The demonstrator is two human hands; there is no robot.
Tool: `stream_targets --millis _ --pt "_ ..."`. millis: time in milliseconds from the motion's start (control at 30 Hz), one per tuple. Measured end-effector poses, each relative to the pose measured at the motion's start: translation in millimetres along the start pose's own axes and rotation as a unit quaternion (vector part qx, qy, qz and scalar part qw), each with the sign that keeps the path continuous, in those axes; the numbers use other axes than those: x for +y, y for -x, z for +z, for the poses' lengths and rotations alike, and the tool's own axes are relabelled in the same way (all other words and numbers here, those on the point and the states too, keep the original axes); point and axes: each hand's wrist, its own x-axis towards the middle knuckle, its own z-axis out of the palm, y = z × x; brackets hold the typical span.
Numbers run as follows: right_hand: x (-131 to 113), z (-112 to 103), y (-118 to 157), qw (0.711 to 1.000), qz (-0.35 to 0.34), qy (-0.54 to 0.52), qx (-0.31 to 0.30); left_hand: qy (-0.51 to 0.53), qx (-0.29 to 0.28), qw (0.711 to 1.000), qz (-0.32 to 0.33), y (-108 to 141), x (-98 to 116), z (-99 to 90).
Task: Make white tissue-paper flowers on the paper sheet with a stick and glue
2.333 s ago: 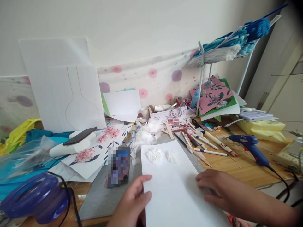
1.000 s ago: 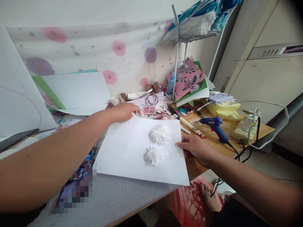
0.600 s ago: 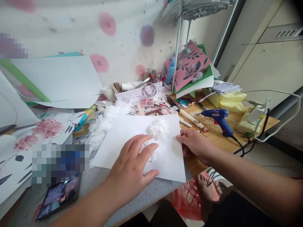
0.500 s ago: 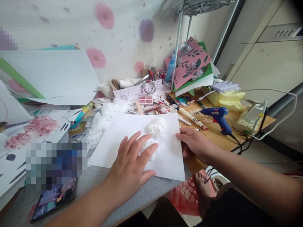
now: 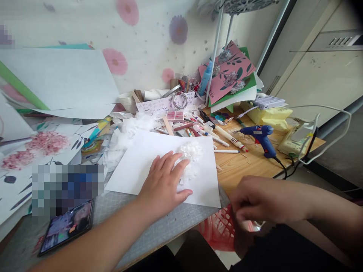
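A white sheet of paper (image 5: 136,158) lies on the grey cutting mat (image 5: 119,211), with fluffy white petal clusters (image 5: 193,155) on its right half. My left hand (image 5: 167,181) rests on the sheet, fingers spread, fingertips beside the clusters; it grips nothing. Off the sheet's lower right corner, over the table edge, my right hand (image 5: 249,200) hangs with its fingers curled in. What it holds, if anything, is hidden.
A blue glue gun (image 5: 262,138) with its cord lies at the right. Pens (image 5: 211,136), a pink palette (image 5: 175,115) and white scraps (image 5: 136,126) lie behind the sheet. A phone (image 5: 68,226) is at the left, a red basket (image 5: 218,230) below the table.
My right hand has let go of the sheet's right edge and moved down and right, toward my lap. My left hand has shifted slightly right on the sheet.
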Motion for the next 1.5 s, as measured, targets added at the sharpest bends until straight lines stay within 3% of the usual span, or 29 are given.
stream_targets --millis 67,133,200,300,400,633,767,1133,1267,1367,1467,1500 --pt "-3.8 0.0 8.6 0.998 -0.014 0.018 -0.056 -0.004 -0.005 1.0 0.002 -5.9 3.2 1.2" --pt "-6.0 1.7 10.6 0.996 -0.035 0.039 -0.07 -0.011 -0.002 1.0 0.009 -11.0 5.4 2.7" --pt "-5.2 4.4 5.8 0.995 -0.066 0.07 -0.016 -0.011 0.008 1.0 0.016 -14.1 5.7 4.6" --pt "-0.5 9.5 -10.7 0.976 -0.123 0.138 0.118 0.01 0.029 0.999 0.03 -14.8 3.6 7.3" --pt "2.4 13.8 -29.2 0.955 -0.155 0.196 0.161 0.046 0.035 0.998 0.03 -12.9 0.9 8.9" --pt "0.4 18.7 -52.3 0.934 -0.126 0.294 0.161 0.117 0.007 0.993 0.01 -12.0 -2.5 8.2" --pt "2.0 20.0 -56.1 0.924 -0.115 0.31 0.19 0.136 0.005 0.991 0.007 -11.1 -5.0 8.2" --pt "-6.1 12.6 -56.9 0.958 -0.092 0.214 0.169 0.139 -0.034 0.987 0.07 -9.3 -10.9 2.5" --pt "6.1 -7.6 -37.9 0.942 -0.094 0.206 0.246 0.133 -0.041 0.988 0.067 -10.2 -13.2 0.6" --pt "33.8 -31.2 -1.2 0.918 -0.013 0.202 0.341 0.131 -0.032 0.988 0.071 -10.6 -17.0 2.4" --pt "66.7 -47.7 41.1 0.886 0.171 0.201 0.38 0.137 -0.009 0.987 0.078 -10.5 -21.2 7.1" --pt "76.5 -50.9 51.4 0.863 0.228 0.205 0.402 0.14 -0.003 0.987 0.078 -10.4 -22.3 8.8"
